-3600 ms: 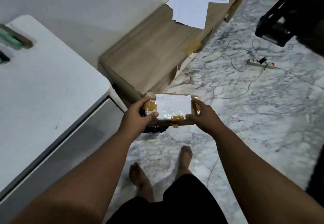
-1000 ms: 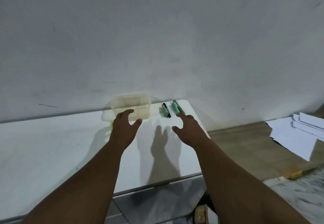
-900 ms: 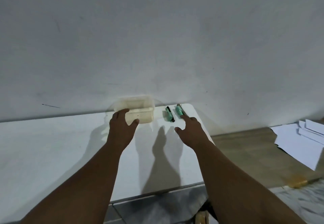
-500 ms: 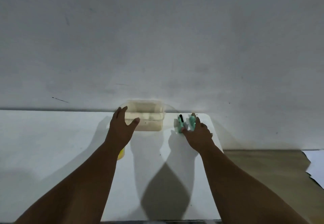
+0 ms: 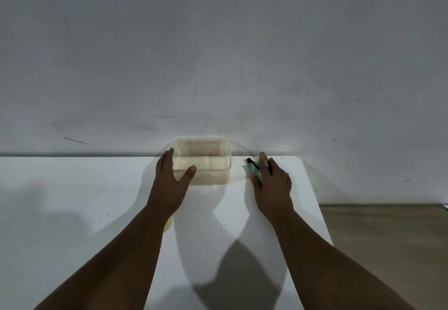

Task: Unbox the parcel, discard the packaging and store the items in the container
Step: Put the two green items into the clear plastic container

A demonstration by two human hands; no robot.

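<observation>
Here, right hand [image 5: 271,183] lies over green items [image 5: 255,171] near table's far right corner, fingers on them; firm grasp or not, cannot tell. Left hand [image 5: 172,180] spread wide, thumb and fingers against clear container [image 5: 213,161], not closed round it. Container on white table [image 5: 72,200] at wall [image 5: 218,55].

i see only one view, from the head camera. it looks forward and down over the white table [image 5: 72,212], facing the near grey wall [image 5: 218,55].

Clear plastic container [image 5: 202,161], open, upright, at table's far edge
</observation>
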